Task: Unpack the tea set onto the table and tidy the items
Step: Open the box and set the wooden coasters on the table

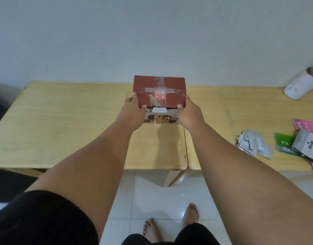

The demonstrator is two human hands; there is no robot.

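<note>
A dark red tea set box (160, 85) with white characters and clear tape across its lid stands on the light wooden table (63, 121), near the middle and close to the wall. It is closed. My left hand (134, 110) grips its left side and my right hand (188, 112) grips its right side, thumbs over the top edge. The box's front face shows a picture of teaware, partly hidden by my hands.
A white jar (301, 84) with a brown lid lies tilted at the far right. Several silver sachets (253, 145) and green, pink and grey packets (300, 140) lie on the right table. White tiled floor and my bare feet are below.
</note>
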